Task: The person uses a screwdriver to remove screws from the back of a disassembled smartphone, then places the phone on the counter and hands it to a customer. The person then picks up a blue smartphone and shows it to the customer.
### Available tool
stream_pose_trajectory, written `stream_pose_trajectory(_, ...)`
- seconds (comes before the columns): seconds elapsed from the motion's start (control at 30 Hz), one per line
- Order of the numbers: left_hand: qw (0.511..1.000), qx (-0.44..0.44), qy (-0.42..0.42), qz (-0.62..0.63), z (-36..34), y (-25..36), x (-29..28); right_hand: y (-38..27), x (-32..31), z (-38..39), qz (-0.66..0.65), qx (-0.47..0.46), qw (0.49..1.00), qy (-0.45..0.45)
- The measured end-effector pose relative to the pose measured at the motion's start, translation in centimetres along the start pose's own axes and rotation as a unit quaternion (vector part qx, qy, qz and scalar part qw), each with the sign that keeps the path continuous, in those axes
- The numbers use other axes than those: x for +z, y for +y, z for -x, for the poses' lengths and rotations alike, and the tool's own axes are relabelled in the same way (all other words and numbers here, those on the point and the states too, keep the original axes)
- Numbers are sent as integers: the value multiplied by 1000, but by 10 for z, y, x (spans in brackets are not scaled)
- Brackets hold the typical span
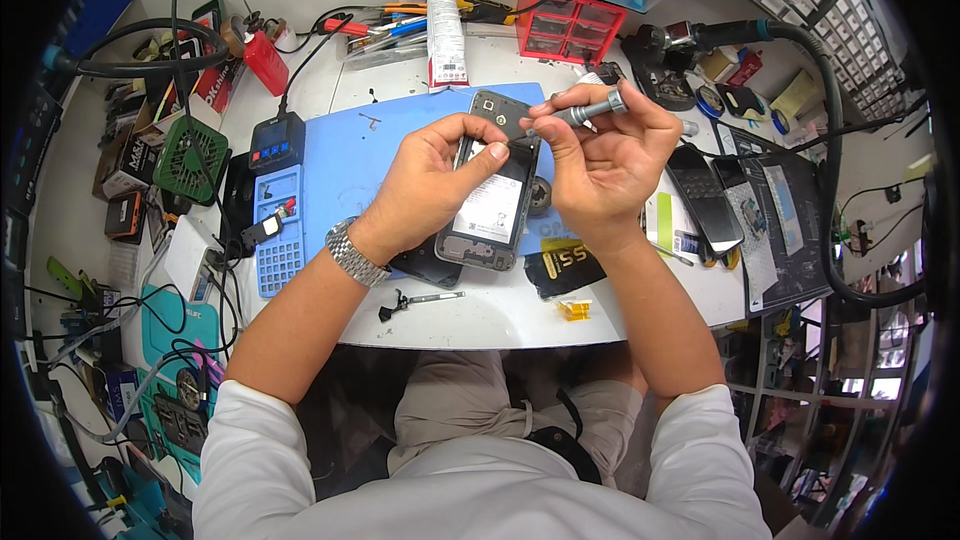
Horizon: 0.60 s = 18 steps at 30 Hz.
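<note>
An opened smartphone (490, 208) with its white-labelled battery exposed lies over the edge of a blue work mat (345, 155). My left hand (440, 172) grips the phone's left side, thumb laid across its upper part. Between the fingers of my right hand (603, 162) is a grey metal screwdriver (590, 112), its handle end pointing up to the right and its tip toward the phone's upper right. Whether the tip touches the phone I cannot tell. Partly under the phone is a dark flat panel (428, 265). A small black flex cable (420, 304) lies in front.
At the back stand a white tube (446, 40) and a red drawer box (570, 15). A black pouch (562, 268) and yellow tape piece (574, 310) lie near the front edge. More phones (705, 198) are on the right; a blue parts tray (279, 230) sits left.
</note>
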<state>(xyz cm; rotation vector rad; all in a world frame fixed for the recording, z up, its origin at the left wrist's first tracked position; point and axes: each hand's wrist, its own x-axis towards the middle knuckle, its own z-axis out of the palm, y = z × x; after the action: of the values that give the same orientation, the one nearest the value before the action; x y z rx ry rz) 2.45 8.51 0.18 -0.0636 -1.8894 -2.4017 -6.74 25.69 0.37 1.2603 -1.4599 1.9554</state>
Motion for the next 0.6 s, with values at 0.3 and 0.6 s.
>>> stream_pose_trajectory(0.3, 1000, 13, 4, -9, 0, -1, 0, 1, 0, 0, -3, -5, 1000, -10)
stream_pose_trajectory(0.6, 1000, 16, 3, -14, 0, -1, 0, 2, -1, 1, 0, -6, 1000, -11)
